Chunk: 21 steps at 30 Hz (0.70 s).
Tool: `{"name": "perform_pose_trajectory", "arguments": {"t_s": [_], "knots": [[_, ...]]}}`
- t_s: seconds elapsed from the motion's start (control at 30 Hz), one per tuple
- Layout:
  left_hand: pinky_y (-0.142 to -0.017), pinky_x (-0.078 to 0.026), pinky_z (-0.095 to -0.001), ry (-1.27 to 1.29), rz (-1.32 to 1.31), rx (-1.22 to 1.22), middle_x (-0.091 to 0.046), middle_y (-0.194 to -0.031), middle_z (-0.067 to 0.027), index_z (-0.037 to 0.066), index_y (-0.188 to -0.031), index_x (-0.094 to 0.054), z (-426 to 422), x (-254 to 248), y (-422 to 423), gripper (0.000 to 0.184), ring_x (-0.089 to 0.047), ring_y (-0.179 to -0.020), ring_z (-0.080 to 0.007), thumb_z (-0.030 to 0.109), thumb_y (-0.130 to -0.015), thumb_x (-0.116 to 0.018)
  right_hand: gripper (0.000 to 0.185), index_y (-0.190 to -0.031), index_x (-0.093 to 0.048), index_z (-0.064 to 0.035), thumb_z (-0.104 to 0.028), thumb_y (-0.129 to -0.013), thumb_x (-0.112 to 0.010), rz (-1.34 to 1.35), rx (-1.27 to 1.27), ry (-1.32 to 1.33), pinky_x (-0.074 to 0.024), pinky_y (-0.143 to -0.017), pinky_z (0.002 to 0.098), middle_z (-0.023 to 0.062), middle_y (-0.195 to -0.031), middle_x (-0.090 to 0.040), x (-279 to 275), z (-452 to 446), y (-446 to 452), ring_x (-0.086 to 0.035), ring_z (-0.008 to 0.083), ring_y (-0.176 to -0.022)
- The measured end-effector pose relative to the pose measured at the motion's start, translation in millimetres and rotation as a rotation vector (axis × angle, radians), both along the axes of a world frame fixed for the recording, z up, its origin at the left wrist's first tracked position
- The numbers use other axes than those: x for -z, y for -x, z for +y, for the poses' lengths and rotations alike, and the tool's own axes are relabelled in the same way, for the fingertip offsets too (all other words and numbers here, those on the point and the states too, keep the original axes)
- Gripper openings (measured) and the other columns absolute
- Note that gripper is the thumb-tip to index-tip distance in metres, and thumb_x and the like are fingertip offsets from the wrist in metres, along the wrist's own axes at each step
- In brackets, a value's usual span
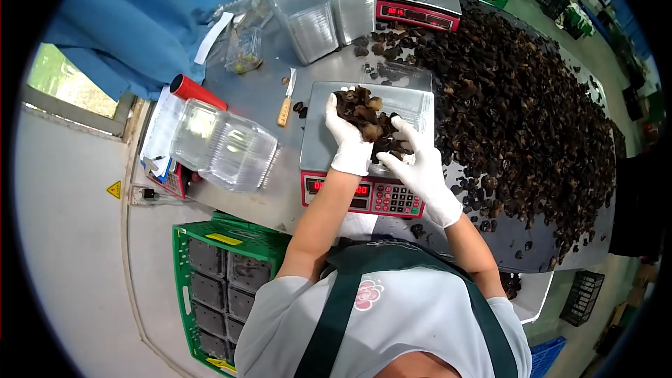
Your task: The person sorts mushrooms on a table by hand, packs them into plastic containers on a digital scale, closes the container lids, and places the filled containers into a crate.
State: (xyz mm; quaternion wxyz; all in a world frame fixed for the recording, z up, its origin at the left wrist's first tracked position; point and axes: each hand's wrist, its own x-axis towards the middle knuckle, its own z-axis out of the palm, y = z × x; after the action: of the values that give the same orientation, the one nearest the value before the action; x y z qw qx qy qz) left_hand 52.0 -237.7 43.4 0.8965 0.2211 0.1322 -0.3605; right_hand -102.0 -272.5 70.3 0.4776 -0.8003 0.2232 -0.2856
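Dark brown, curled wood ear mushrooms (364,113) form a heap between my two white-gloved hands, above the steel plate of a red digital scale (318,122). My left hand (348,141) cups the heap from the left, its fingers partly hidden behind the mushrooms. On the right, my right hand (423,171) curves its thumb and fingers around the heap's lower right edge, with mushrooms between them. A clear plastic tray (411,106) lies on the scale's right part, partly covered. The scale's red digits are partly hidden by my left forearm.
A wide pile of wood ears (521,105) covers the right of the table. Clear container stacks (304,21) stand behind, beside a second scale (418,15). A knife (285,101) and clear lids (227,143) lie left. A green crate (183,273) holds packed boxes below.
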Motion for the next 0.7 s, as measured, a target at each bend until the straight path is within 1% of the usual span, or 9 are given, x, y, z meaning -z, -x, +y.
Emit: {"name": "perform_pose_trajectory", "arguments": {"t_s": [0.1,0.17,0.27,0.37,0.4,0.43,0.53,0.63,0.7], "knots": [[-0.083,-0.050,-0.0396,-0.083,-0.047,-0.056,-0.061,-0.100,-0.0064,0.009,-0.104,-0.060,-6.5,8.5,4.8,0.041,-0.059,-0.091,-0.0239,0.046,-0.090,-0.050,0.050,-0.127,-0.055,-0.0023,-0.020,-0.083,-0.073,0.255,-0.071,-0.253,-0.0515,-0.083,0.0257,0.0090,-0.113,-0.065,-20.2,0.6,-19.2,-0.062,0.0138,-0.098],[-0.087,-0.048,-0.0385,-0.041,-0.040,-0.109,-0.061,-0.103,-0.0059,0.010,-0.105,-0.060,-9.7,18.6,2.1,0.038,-0.058,-0.095,-0.0231,0.044,-0.090,-0.051,0.041,-0.127,-0.054,0.0002,-0.017,-0.091,-0.064,0.140,-0.060,-0.255,-0.0520,-0.079,0.0250,0.0070,-0.107,-0.064,21.9,-10.6,-27.5,-0.063,0.0123,-0.091],[-0.089,-0.046,-0.0370,-0.012,0.012,-0.043,-0.061,-0.105,-0.0047,0.011,-0.105,-0.061,-4.0,11.5,2.6,0.037,-0.057,-0.098,-0.0219,0.043,-0.090,-0.052,0.030,-0.124,-0.052,0.0027,-0.011,-0.098,-0.051,-0.068,-0.104,-0.808,-0.0513,-0.071,0.0219,0.0054,-0.093,-0.064,19.0,-15.9,-25.9,-0.063,0.0096,-0.081],[-0.088,-0.046,-0.0374,-0.042,-0.062,-0.037,-0.062,-0.104,-0.0041,0.011,-0.105,-0.061,-0.7,7.1,0.4,0.036,-0.057,-0.097,-0.0211,0.043,-0.091,-0.051,0.024,-0.117,-0.054,0.0005,-0.014,-0.099,-0.050,-0.048,-0.043,-0.969,-0.0540,-0.069,0.0246,0.0078,-0.091,-0.065,21.4,-27.5,-19.6,-0.066,0.0139,-0.079],[-0.084,-0.047,-0.0333,-0.015,-0.106,-0.043,-0.064,-0.099,-0.0040,0.007,-0.102,-0.063,0.1,13.0,-2.2,0.031,-0.059,-0.091,-0.0209,0.034,-0.093,-0.053,0.023,-0.114,-0.055,0.0003,-0.016,-0.098,-0.051,0.068,0.005,-0.968,-0.0553,-0.067,0.0256,0.0078,-0.088,-0.065,23.0,-34.2,-15.8,-0.066,0.0145,-0.075],[-0.084,-0.047,-0.0333,-0.015,-0.103,-0.034,-0.064,-0.099,-0.0040,0.007,-0.102,-0.063,0.9,18.6,-3.3,0.031,-0.059,-0.091,-0.0209,0.034,-0.093,-0.053,0.023,-0.112,-0.057,0.0011,-0.017,-0.098,-0.053,-0.029,0.011,-0.969,-0.0554,-0.065,0.0256,0.0072,-0.085,-0.065,21.6,-34.5,-11.3,-0.066,0.0142,-0.071],[-0.079,-0.046,-0.0239,-0.637,-1.137,-0.145,-0.067,-0.086,-0.0058,0.003,-0.095,-0.066,-0.4,26.2,1.2,0.015,-0.063,-0.080,-0.0209,0.015,-0.091,-0.059,0.024,-0.109,-0.061,0.0021,-0.018,-0.097,-0.055,-0.028,0.022,-0.899,-0.0547,-0.063,0.0254,0.0062,-0.083,-0.065,28.0,-47.8,4.5,-0.065,0.0132,-0.070],[-0.091,-0.046,-0.0371,-1.007,-1.937,-0.069,-0.065,-0.107,-0.0103,0.006,-0.099,-0.067,11.7,24.4,9.1,0.022,-0.060,-0.103,-0.0273,0.022,-0.084,-0.068,0.023,-0.106,-0.063,0.0011,-0.017,-0.096,-0.054,-0.016,0.084,-0.812,-0.0522,-0.066,0.0236,0.0030,-0.082,-0.065,24.1,-52.6,26.6,-0.062,0.0098,-0.069],[-0.098,-0.042,-0.0420,-0.993,-1.990,0.041,-0.062,-0.116,-0.0108,0.006,-0.102,-0.067,15.7,25.2,9.8,0.028,-0.055,-0.113,-0.0304,0.025,-0.082,-0.070,0.023,-0.105,-0.063,0.0009,-0.018,-0.096,-0.055,0.008,0.141,-0.776,-0.0521,-0.066,0.0243,0.0017,-0.080,-0.063,27.8,-60.2,51.6,-0.060,0.0092,-0.067]]}}
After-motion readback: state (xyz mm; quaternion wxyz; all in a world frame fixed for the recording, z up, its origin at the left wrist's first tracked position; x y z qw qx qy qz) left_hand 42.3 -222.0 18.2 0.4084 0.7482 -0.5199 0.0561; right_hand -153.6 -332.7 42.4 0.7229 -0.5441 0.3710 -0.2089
